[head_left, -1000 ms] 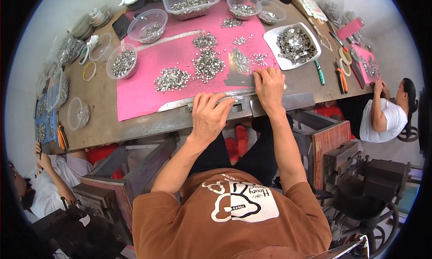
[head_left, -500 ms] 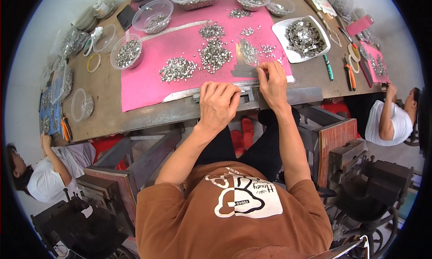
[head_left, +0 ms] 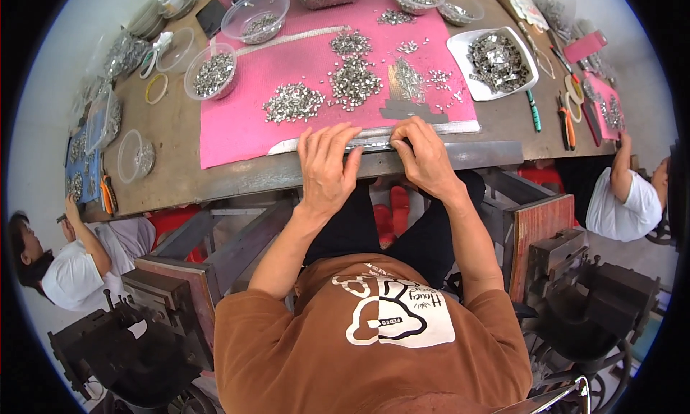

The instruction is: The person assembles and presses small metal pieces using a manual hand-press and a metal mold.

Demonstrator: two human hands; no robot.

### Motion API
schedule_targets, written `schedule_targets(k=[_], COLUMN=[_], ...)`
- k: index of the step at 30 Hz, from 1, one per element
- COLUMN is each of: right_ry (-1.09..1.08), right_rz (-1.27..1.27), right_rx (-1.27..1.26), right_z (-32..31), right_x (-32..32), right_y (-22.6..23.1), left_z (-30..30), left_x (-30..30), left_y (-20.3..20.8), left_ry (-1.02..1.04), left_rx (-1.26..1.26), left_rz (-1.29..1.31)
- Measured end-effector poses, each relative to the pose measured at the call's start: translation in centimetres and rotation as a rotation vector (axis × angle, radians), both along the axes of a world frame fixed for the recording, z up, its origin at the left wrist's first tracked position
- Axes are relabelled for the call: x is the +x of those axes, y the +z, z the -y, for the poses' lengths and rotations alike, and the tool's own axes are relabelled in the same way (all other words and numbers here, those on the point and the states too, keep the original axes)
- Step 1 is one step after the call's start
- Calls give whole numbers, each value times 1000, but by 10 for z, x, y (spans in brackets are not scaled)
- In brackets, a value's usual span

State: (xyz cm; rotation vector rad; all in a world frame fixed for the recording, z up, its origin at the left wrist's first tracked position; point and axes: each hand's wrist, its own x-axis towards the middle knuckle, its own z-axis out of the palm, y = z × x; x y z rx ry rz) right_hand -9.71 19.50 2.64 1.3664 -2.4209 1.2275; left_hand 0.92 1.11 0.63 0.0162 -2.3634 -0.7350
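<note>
A narrow silvery metal bar lies along the bench's front edge between my hands. My left hand is closed over its left part, fingers on the far side and thumb on the near side. My right hand pinches at its right end with thumb and bent forefinger; the fingertips hide what lies beneath them. Just beyond, dark grey flat strips rest on the pink mat. Piles of small shiny metal pieces are spread over the mat, and thin slivers lie behind the strips.
Clear tubs of metal pieces stand left and at the back. A white square dish of metal parts sits right, near a green pen and orange-handled pliers. A dark metal plate lies on the front edge. Co-workers sit on both sides.
My right hand has come down from the grey strips to the bar at the bench edge. My left hand has shifted slightly left and its fingers have stretched along the bar.
</note>
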Motion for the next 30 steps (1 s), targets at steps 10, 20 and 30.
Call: schedule_targets(k=[10, 20, 30], right_ry=[88, 142, 163], right_rz=[-210, -336, -68], right_rx=[207, 302, 90], right_z=[3, 3, 83], right_x=[-2, -1, -47], right_y=[20, 29, 23], left_z=[80, 143, 158], left_x=[2, -22, -23], left_y=[10, 14, 8], left_ry=[298, 274, 205], left_rx=[19, -69, -95], left_rz=[6, 62, 169])
